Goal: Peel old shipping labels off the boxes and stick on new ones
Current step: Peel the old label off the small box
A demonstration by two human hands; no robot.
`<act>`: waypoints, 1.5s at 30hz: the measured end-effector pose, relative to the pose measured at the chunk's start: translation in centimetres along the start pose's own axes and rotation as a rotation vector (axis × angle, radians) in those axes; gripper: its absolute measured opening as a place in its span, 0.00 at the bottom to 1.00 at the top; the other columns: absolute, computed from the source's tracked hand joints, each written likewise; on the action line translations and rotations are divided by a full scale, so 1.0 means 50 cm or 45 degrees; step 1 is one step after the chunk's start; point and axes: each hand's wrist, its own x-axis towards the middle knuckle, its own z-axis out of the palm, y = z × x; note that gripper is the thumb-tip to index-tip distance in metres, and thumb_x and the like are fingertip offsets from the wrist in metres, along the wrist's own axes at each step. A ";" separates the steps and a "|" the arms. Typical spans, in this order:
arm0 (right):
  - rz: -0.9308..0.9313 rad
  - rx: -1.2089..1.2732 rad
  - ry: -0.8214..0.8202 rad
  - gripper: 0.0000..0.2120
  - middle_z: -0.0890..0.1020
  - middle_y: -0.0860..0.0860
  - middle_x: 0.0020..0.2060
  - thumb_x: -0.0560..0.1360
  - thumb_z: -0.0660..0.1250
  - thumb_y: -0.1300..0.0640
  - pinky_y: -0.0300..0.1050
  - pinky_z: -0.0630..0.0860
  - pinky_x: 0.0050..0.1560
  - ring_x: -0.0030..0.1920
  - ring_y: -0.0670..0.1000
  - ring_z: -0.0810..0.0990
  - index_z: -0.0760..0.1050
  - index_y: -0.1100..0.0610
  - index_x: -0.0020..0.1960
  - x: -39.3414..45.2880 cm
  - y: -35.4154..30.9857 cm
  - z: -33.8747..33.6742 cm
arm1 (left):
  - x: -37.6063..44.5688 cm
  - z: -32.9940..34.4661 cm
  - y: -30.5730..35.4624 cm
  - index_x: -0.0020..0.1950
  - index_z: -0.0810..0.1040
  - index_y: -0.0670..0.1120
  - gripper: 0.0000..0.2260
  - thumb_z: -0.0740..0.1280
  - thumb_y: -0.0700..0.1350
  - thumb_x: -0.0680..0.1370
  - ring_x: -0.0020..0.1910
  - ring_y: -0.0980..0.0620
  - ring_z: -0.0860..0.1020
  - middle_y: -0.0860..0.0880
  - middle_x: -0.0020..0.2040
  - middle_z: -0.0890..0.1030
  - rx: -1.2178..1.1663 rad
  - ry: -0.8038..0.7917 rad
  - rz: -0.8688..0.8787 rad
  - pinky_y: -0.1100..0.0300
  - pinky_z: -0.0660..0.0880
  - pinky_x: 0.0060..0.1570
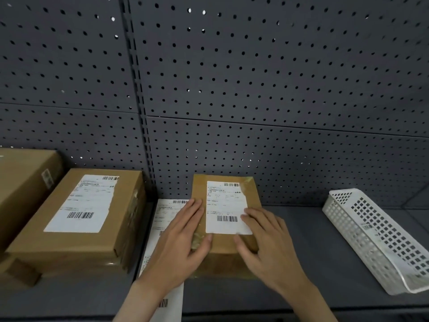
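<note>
Label (226, 206) on box (251, 201), btwn both hands

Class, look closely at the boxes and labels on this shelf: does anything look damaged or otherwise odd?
Yes. The label on the small box under both hands has a torn, ragged upper right edge. The label on the larger box to its left is ragged along its right edge too. Crinkled tape shows by the left hand.

Brown cardboard on the small box (226, 219) and the bigger box (76, 219) — white labels (226, 206) with black barcodes and fine print. Dark grey pegboard wall (255, 77), dotted with regular black holes. White lattice basket (376, 238) — on a dark grey shelf (325, 287).
</note>
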 end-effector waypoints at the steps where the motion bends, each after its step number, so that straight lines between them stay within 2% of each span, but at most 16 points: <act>1: -0.042 0.009 0.011 0.18 0.80 0.44 0.60 0.77 0.65 0.44 0.41 0.66 0.63 0.63 0.47 0.76 0.81 0.53 0.60 0.014 -0.008 -0.002 | 0.000 -0.001 0.000 0.81 0.58 0.50 0.32 0.54 0.65 0.81 0.79 0.61 0.50 0.59 0.80 0.56 0.009 -0.003 0.008 0.54 0.55 0.78; 3: -0.149 0.111 -0.048 0.13 0.81 0.41 0.53 0.76 0.67 0.47 0.43 0.70 0.57 0.56 0.45 0.77 0.83 0.51 0.56 0.043 -0.028 -0.004 | 0.000 -0.003 0.000 0.81 0.58 0.50 0.32 0.54 0.65 0.81 0.79 0.62 0.49 0.59 0.80 0.56 0.035 -0.014 0.022 0.54 0.55 0.78; 6: -0.289 0.273 -0.240 0.09 0.80 0.40 0.49 0.78 0.67 0.51 0.46 0.73 0.53 0.52 0.44 0.76 0.84 0.51 0.53 0.082 -0.054 -0.003 | 0.001 -0.007 -0.001 0.81 0.57 0.49 0.33 0.54 0.65 0.81 0.79 0.62 0.48 0.58 0.81 0.55 0.070 -0.035 0.044 0.55 0.54 0.78; 11: -0.362 0.347 -0.464 0.08 0.78 0.41 0.47 0.79 0.69 0.50 0.47 0.75 0.52 0.51 0.43 0.73 0.86 0.50 0.49 0.125 -0.058 -0.012 | 0.000 -0.012 -0.007 0.81 0.58 0.46 0.35 0.56 0.66 0.80 0.80 0.60 0.48 0.54 0.81 0.56 0.147 -0.055 0.100 0.55 0.54 0.78; 14: -0.380 0.311 -0.525 0.09 0.77 0.40 0.48 0.78 0.69 0.48 0.46 0.75 0.52 0.50 0.40 0.72 0.86 0.49 0.50 0.138 -0.057 -0.014 | -0.001 -0.012 -0.006 0.81 0.57 0.46 0.37 0.58 0.67 0.79 0.80 0.60 0.47 0.54 0.81 0.55 0.157 -0.058 0.102 0.55 0.54 0.79; 21: -0.335 0.356 -0.505 0.07 0.78 0.40 0.47 0.78 0.70 0.50 0.46 0.75 0.53 0.50 0.41 0.73 0.86 0.50 0.48 0.138 -0.061 -0.008 | -0.003 -0.010 -0.002 0.81 0.56 0.47 0.38 0.60 0.65 0.78 0.80 0.61 0.46 0.55 0.81 0.53 0.120 -0.049 0.079 0.58 0.52 0.78; 32: -0.258 0.485 -0.484 0.08 0.79 0.40 0.46 0.75 0.71 0.49 0.53 0.77 0.52 0.50 0.44 0.76 0.87 0.51 0.46 0.141 -0.053 0.013 | -0.005 -0.009 -0.002 0.81 0.56 0.48 0.38 0.61 0.65 0.77 0.79 0.62 0.45 0.57 0.81 0.52 0.109 -0.059 0.067 0.57 0.53 0.78; 39: -0.228 0.513 -0.467 0.05 0.79 0.40 0.46 0.75 0.73 0.52 0.52 0.76 0.54 0.51 0.44 0.77 0.87 0.51 0.46 0.138 -0.054 0.014 | -0.005 -0.011 0.000 0.81 0.55 0.49 0.38 0.61 0.66 0.77 0.79 0.62 0.45 0.57 0.81 0.52 0.107 -0.066 0.061 0.58 0.52 0.78; 45: -0.213 0.456 -0.382 0.05 0.80 0.42 0.44 0.74 0.71 0.56 0.52 0.78 0.48 0.47 0.45 0.78 0.87 0.53 0.44 0.133 -0.058 0.017 | -0.005 -0.013 0.003 0.81 0.55 0.49 0.38 0.61 0.66 0.77 0.79 0.63 0.44 0.58 0.81 0.51 0.100 -0.067 0.054 0.59 0.51 0.78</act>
